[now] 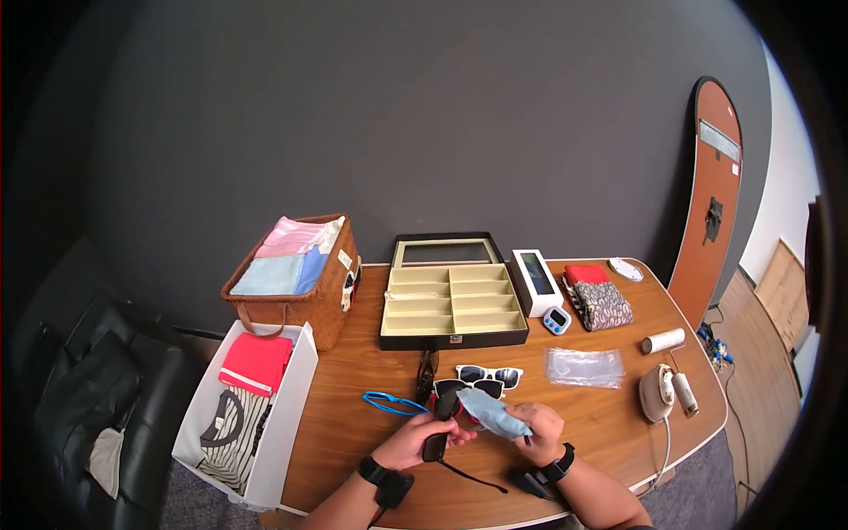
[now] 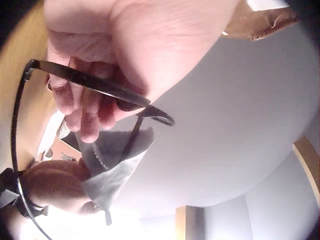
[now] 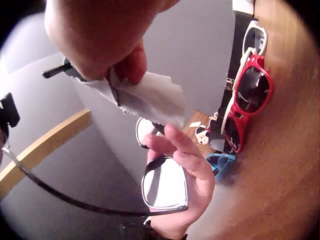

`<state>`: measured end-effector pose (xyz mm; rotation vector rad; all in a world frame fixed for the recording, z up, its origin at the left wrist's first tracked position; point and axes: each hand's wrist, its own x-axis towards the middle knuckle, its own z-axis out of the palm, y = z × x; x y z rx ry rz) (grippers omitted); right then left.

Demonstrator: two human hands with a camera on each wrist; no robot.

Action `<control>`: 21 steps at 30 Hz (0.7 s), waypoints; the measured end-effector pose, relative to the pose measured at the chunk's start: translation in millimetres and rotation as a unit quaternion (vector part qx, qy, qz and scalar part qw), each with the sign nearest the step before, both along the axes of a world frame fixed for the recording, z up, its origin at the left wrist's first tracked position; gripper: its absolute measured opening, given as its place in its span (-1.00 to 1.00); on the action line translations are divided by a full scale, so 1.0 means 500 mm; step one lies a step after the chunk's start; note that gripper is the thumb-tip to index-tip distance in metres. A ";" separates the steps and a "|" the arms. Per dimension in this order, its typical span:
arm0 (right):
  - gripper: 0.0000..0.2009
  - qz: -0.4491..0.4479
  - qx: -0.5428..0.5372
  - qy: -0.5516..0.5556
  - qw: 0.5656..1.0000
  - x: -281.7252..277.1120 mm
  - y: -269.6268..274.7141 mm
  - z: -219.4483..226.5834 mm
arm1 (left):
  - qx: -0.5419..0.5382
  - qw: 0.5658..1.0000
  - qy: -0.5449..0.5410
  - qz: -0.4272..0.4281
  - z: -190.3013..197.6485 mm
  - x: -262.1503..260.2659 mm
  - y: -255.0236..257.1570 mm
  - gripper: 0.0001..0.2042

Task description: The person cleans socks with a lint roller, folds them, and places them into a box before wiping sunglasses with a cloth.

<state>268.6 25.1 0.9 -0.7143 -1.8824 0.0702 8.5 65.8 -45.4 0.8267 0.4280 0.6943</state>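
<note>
My left hand (image 1: 415, 442) grips black-framed sunglasses (image 1: 435, 448) by the front, close over the near part of the table. One temple arm sticks out toward the right. My right hand (image 1: 537, 431) pinches a light blue-grey cloth (image 1: 490, 413) with a zigzag edge. In the right wrist view the cloth (image 3: 155, 95) is folded round the other temple arm, whose dark tip (image 3: 55, 70) pokes out past the fingers. Just beyond the hands lie white sunglasses (image 1: 508, 377), red sunglasses (image 3: 253, 92) and blue glasses (image 1: 393, 404).
A lidded case (image 1: 417, 325) with cream compartments stands open at the back. Left are a brown basket (image 1: 331, 309) and a white box (image 1: 296, 375) of clothes. Rightward lie a timer (image 1: 556, 320), plastic bags (image 1: 583, 367), folded fabric (image 1: 605, 305), a lint roller (image 1: 662, 341) and a corded steamer (image 1: 655, 393).
</note>
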 end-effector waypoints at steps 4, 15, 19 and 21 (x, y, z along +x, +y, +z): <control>-0.64 -0.022 0.013 -0.006 1.000 0.011 0.004 0.003 | -0.032 0.999 -0.003 0.043 0.025 -0.006 -0.003 -0.74; -0.79 -0.084 0.075 0.013 0.994 0.004 0.030 -0.014 | -0.092 0.971 -0.111 0.191 0.008 -0.017 0.016 -0.79; -0.87 -0.009 -0.340 0.367 0.866 -0.026 0.046 -0.049 | -0.096 0.958 -0.198 0.185 -0.003 -0.010 0.018 -0.81; -0.82 0.143 -0.476 0.414 0.762 -0.057 0.032 -0.075 | -0.101 0.957 -0.191 0.193 0.005 0.005 0.012 -0.80</control>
